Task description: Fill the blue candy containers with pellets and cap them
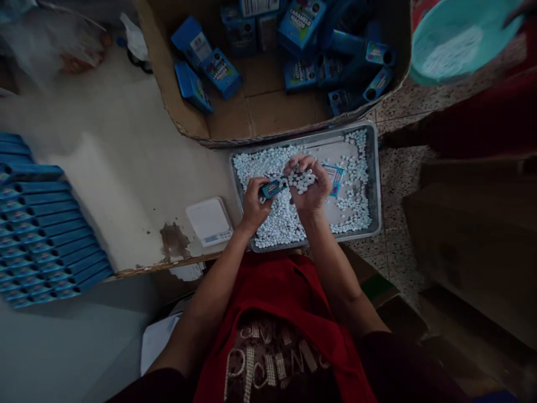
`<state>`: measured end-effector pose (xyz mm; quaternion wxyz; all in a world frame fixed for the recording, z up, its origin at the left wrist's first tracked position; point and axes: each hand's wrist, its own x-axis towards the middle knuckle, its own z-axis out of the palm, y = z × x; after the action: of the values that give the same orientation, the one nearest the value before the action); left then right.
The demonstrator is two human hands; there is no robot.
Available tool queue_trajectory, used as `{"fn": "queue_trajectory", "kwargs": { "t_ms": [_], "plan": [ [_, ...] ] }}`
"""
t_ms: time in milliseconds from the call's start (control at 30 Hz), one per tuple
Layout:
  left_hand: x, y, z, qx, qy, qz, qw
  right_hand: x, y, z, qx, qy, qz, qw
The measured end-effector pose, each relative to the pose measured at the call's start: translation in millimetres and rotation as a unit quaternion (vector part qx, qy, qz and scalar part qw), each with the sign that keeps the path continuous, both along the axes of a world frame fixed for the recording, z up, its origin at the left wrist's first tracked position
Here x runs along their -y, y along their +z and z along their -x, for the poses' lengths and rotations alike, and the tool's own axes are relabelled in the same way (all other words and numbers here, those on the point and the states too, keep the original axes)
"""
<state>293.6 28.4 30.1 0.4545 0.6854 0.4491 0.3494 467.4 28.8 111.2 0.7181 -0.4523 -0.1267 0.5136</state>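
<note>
My left hand [254, 202] grips a small blue candy box [273, 188], tilted with its open end toward my other hand. Cupped palm up, my right hand [314, 190] holds a heap of small white and pale blue candies [301, 180] beside the mouth of the box. Both hands are over a metal tray [376, 184] spread with many loose candies [280, 221], piled thicker on the left. A flat blue printed card or box [334, 178] lies in the tray, partly hidden behind my right hand.
A large cardboard box [268, 115] with several blue candy boxes [221, 73] stands beyond the tray. A white scale [208, 220] sits left of it. Stacked blue boxes [50, 235] fill the far left. At the upper right, a person's hand holds a turquoise basin [419, 70].
</note>
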Motion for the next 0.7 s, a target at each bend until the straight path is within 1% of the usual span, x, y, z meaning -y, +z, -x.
{"fn": "queue_trajectory", "kwargs": {
  "t_ms": [67,200,267,367,433,533,700],
  "plan": [
    [0,-1.2,-1,0.006,-0.002,0.023,1.000,1,0.8,0,-0.004,-0.004,-0.008,1.000],
    [3,-7.8,-6,0.020,0.037,0.088,0.995,3,0.8,1,0.012,-0.001,0.009,1.000],
    [5,-10.5,-8,0.027,0.044,0.099,0.994,4,0.1,1,0.021,0.009,0.013,1.000],
    [6,-12.6,-9,0.036,0.049,0.109,0.992,6,-2.5,2,0.033,0.013,-0.010,0.999],
    [5,-13.3,-8,0.039,0.048,0.103,0.993,7,-5.8,2,0.038,0.009,-0.025,0.999],
    [2,-13.3,-6,0.034,0.032,0.072,0.996,7,-12.6,3,0.039,-0.002,-0.038,0.999],
    [-2,-9.7,-5,-0.012,0.019,0.020,1.000,7,-21.9,12,0.064,-0.037,-0.038,0.997]
  ]
}}
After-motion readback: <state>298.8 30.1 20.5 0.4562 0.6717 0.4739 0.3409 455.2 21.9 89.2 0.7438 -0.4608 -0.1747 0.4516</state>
